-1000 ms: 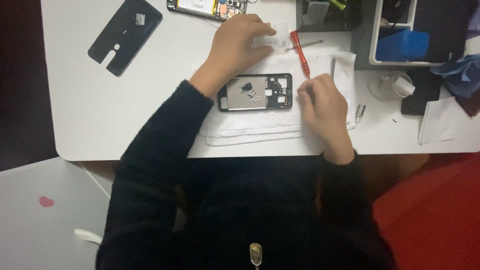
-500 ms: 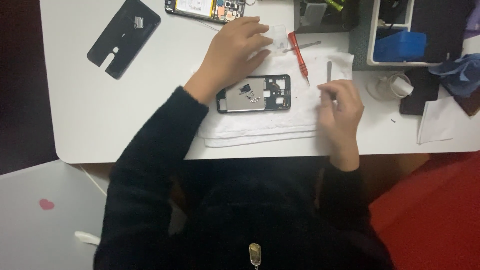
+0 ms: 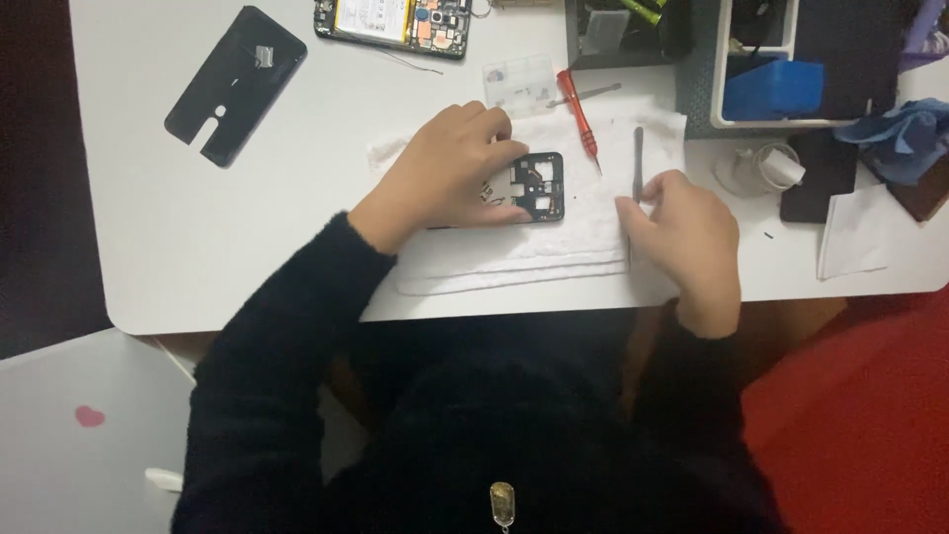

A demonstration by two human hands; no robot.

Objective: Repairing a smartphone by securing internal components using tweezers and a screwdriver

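Black phone frame (image 3: 534, 186) under left hand (image 3: 445, 173).

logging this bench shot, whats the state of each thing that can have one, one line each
left hand: gripping the phone frame
phone frame: stripped, flat on the white cloth, held
right hand: pinching the grey tool
grey tool: held, tip pointing away
red screwdriver: lying loose, untouched
back cover: detached, lying flat
opened phone: insides exposed
parts box: lid state unclear

White table (image 3: 148, 247) over red floor (image 3: 860, 415)
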